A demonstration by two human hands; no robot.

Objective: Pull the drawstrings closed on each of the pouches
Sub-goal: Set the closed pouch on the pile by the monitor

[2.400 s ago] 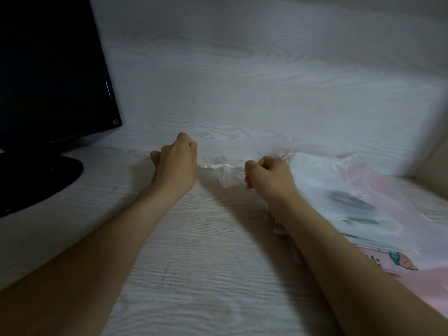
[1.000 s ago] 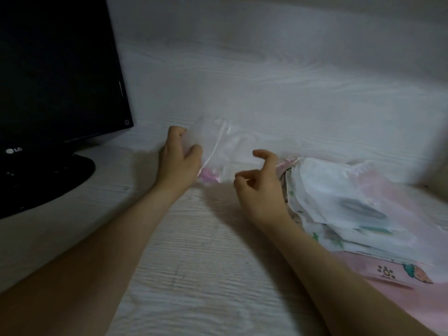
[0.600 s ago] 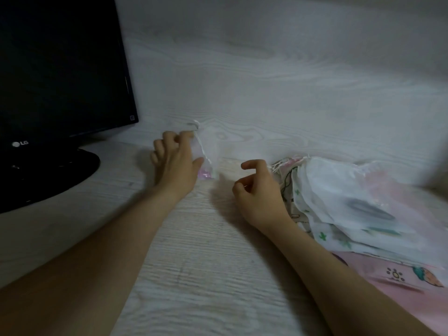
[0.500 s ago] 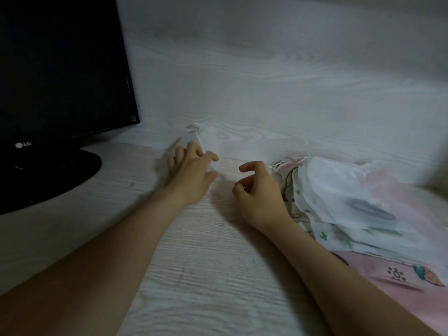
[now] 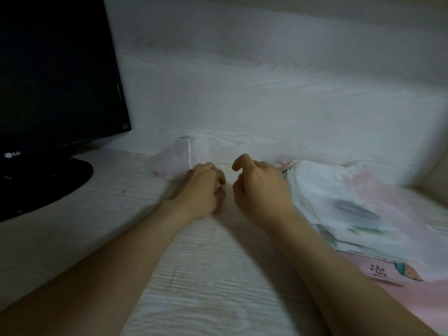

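Observation:
A small sheer white pouch [image 5: 173,160] lies on the desk against the back wall, its drawstring [image 5: 189,151] hanging down its side. My left hand [image 5: 202,190] hovers just in front and right of it, fingers loosely curled, holding nothing. My right hand [image 5: 259,187] is beside it, also loosely curled and empty. To the right lies a pile of pouches [image 5: 339,204]: white translucent ones on top, pink printed ones [image 5: 392,275] beneath. The right hand's outer edge is close to the pile's left rim.
A black monitor [image 5: 55,73] on a round black stand [image 5: 46,183] fills the left side. A pale wood-grain wall [image 5: 266,98] rises right behind the desk [image 5: 206,287].
My left hand let go of the small sheer pouch near the wall and drew back toward the right hand. The pouch now lies on the desk. My right hand stayed beside the pile.

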